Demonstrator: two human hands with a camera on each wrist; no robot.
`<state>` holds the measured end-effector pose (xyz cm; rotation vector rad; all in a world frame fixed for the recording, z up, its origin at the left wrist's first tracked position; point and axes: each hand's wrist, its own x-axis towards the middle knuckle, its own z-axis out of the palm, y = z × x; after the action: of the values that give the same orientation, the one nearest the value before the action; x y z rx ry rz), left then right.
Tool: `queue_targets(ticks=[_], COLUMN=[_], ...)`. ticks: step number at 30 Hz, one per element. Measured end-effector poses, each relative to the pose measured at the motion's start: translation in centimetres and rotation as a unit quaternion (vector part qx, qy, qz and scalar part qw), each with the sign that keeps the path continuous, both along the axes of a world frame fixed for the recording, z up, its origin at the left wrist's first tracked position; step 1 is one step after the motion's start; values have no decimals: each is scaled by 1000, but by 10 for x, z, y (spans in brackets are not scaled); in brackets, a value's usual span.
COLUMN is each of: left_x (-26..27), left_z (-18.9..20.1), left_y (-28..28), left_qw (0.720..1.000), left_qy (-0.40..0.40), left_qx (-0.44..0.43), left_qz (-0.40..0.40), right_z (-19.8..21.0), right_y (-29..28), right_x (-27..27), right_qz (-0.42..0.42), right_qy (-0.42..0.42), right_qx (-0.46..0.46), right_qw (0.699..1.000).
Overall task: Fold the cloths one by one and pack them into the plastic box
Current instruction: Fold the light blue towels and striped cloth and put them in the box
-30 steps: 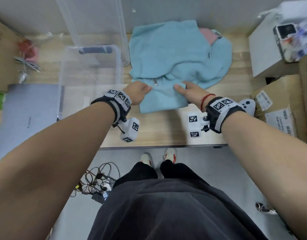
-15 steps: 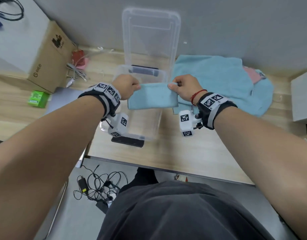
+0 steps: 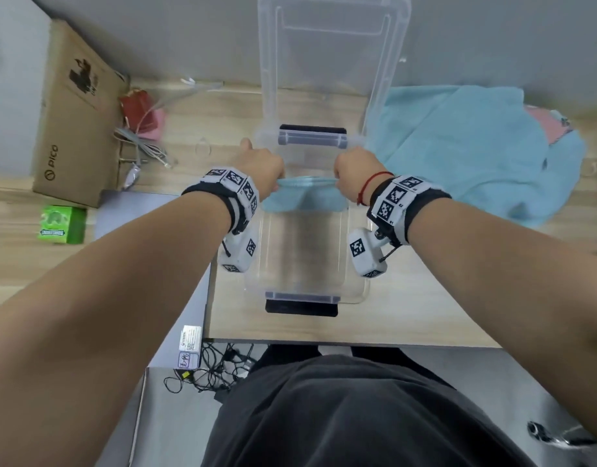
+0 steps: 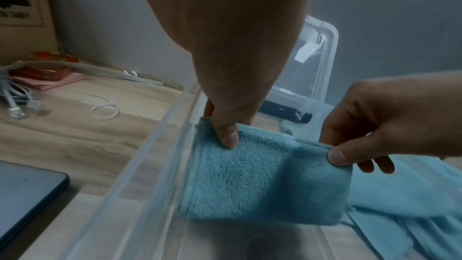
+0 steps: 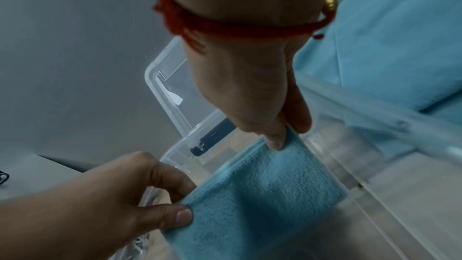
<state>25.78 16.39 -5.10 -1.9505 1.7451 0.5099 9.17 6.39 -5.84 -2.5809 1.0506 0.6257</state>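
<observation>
Packing step, first cloth. The clear rectangular plastic box (image 3: 356, 291) stands on the pale wooden tabletop (image 3: 425, 315) at its near edge, with nothing else seen on its floor. Above its middle the folded light-blue terry cloth (image 3: 305, 198) hangs upright inside the walls, lower edge not yet resting on the bottom as far as the wrist views show. The left hand (image 3: 261, 170) pinches one upper corner, thumb (image 4: 228, 135) on the near face and the other fingers curled behind. The right hand (image 3: 356, 170) pinches the opposite upper corner in the same way, thumb (image 5: 275, 139) on the near face; both hands are closed tightly on the fabric, none spread.

Judged next move: lower the cloth until it meets the floor, lay it flat or stand it against one end, then release both corners together so the fold does not spring open.

Beyond the box its clear plastic lid (image 3: 334, 45) leans against the grey wall. To the right lies the loose heap of light-blue cloths (image 3: 475, 146) awaiting folding, a pink piece (image 3: 546, 126) showing at its far edge.
</observation>
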Motion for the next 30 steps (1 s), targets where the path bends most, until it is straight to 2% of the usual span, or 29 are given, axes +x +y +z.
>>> queue_targets(ticks=[3,6,10,14,18,21,24,26,30], left_x=[-4,-5,-1,12,25,26,24,23,24], left_z=[-6,-11,-19,-23,-22,-18,-18,-20,-24], left_y=[-3,-6,-8,-5,3,5,6,6,4], left_qw=[999,997,996,978,948,921,910,907,902], left_qy=[-26,-36,-9,71,104,145,171,176,184], left_qx=[10,-17,-78,-197,-284,-282,-246,-244,-252], left_qz=[-42,-70,-48,5,101,227,286,295,298], right_z=[-9,-14,-20,-20,-21,-30,-46,-58,-76], right_y=[0,-1,-5,-9,-7,4,21,30,37], right_x=[8,13,16,14,15,22,28,31,33], right_qz=[31,45,30,22,48,121,206,207,161], right_qy=[42,58,48,40,13,27,94,126,139], right_qx=[-1,-10,-36,-65,-30,51,80,84,107], right_qw=[999,997,998,997,998,991,971,967,971])
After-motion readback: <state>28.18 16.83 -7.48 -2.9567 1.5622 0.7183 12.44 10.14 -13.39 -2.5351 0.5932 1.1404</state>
